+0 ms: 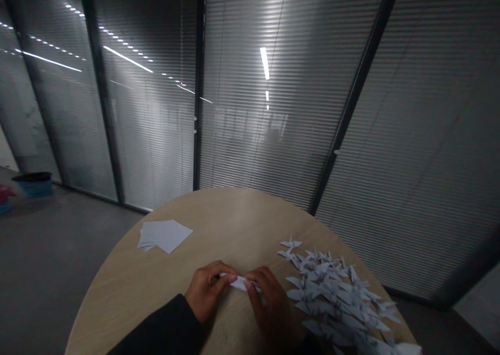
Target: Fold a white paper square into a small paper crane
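Between my two hands is a small piece of folded white paper (239, 283), low over the near middle of the round table. My left hand (209, 287) pinches its left end between thumb and fingers. At the right end, the thumb and fingers of my right hand (269, 303) close on the same paper. Parts of the paper are hidden behind my fingers. Just to the right of my right hand lies a crowd of folded white paper cranes (332, 292).
A loose stack of white paper sheets (166, 235) lies on the left of the round wooden table (234, 214). Glass partitions with blinds (269, 151) stand behind the table. On the floor at far left is a blue bin (36, 185) with a dark liner.
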The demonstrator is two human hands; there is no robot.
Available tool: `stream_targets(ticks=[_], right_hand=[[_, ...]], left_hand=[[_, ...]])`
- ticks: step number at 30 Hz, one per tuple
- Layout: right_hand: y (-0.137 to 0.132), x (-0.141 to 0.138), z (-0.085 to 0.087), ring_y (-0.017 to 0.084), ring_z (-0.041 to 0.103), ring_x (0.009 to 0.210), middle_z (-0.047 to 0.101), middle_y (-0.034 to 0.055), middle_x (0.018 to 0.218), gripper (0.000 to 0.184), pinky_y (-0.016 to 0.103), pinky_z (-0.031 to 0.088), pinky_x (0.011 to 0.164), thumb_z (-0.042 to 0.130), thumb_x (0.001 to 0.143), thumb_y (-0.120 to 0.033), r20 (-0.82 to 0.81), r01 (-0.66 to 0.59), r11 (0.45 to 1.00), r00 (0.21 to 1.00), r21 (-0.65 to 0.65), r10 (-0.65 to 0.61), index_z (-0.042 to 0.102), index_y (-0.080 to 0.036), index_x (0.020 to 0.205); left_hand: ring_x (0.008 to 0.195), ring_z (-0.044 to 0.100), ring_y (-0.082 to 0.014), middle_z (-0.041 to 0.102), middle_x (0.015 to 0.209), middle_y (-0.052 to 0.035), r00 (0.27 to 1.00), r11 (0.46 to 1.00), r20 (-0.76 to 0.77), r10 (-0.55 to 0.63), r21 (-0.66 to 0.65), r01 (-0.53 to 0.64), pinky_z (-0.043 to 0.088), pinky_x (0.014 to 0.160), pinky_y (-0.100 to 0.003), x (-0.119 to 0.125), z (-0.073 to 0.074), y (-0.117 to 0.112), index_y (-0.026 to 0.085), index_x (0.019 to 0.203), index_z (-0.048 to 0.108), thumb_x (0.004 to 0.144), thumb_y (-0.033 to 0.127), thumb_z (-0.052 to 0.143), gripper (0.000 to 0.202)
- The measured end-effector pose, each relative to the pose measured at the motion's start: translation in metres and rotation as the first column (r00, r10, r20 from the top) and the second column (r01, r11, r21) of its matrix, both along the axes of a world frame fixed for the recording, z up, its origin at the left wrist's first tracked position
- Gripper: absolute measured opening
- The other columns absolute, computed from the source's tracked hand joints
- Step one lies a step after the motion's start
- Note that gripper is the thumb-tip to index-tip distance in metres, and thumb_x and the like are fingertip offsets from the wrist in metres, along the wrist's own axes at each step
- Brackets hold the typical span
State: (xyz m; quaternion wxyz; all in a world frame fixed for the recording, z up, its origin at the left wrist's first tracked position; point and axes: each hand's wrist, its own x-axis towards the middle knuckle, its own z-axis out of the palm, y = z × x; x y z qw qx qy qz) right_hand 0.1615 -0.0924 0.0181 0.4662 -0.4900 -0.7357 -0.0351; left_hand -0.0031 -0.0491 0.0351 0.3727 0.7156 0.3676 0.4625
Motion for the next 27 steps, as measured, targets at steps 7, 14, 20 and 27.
stream_targets(ticks=[7,14,20,27], right_hand=[[0.0032,-0.0041,-0.0046,0.015,0.059,0.072,0.060,0.0013,0.076,0.021,0.024,0.046,0.065,0.041,0.094,-0.031,-0.071,0.009,1.000,0.997,-0.016,-0.011,0.056,-0.022,0.081],[0.0041,-0.0028,-0.0053,0.015,0.059,0.069,0.060,0.0000,0.072,0.030,0.025,0.047,0.064,0.037,0.097,-0.036,-0.043,0.012,1.000,0.999,-0.014,-0.013,0.054,-0.023,0.076],[0.0052,-0.0010,-0.0081,0.016,0.058,0.071,0.061,0.0012,0.075,0.033,0.027,0.048,0.065,0.029,0.099,-0.027,0.059,-0.014,1.000,0.998,0.016,0.013,0.055,-0.024,0.078],[0.0026,-0.0030,-0.0054,0.017,0.057,0.069,0.062,0.0023,0.075,0.034,0.028,0.046,0.062,0.026,0.099,-0.023,0.146,-0.004,0.998,0.989,0.067,-0.005,0.055,-0.023,0.081]], left_hand=[[0.070,0.065,-0.0192,0.071,0.072,-0.0066,0.997,0.998,-0.073,-0.007,0.058,0.011,0.047,0.066,-0.026,-0.0001,-0.0005,-0.0007,0.018,0.075,0.075,0.080,0.031,0.059,0.021],[0.072,0.066,-0.0184,0.073,0.076,-0.0065,0.994,0.995,-0.100,-0.033,0.094,0.042,0.049,0.068,-0.024,0.0005,-0.0044,0.0011,0.019,0.079,0.075,0.082,0.032,0.060,0.020],[0.071,0.067,-0.0187,0.073,0.074,-0.0070,0.993,0.990,-0.112,-0.026,0.132,0.041,0.050,0.066,-0.025,0.0001,-0.0071,0.0025,0.018,0.077,0.075,0.078,0.038,0.065,0.023],[0.069,0.067,-0.0175,0.073,0.072,-0.0064,0.994,0.985,-0.100,-0.038,0.165,0.055,0.050,0.066,-0.024,-0.0011,-0.0048,-0.0017,0.017,0.074,0.074,0.082,0.033,0.060,0.023]])
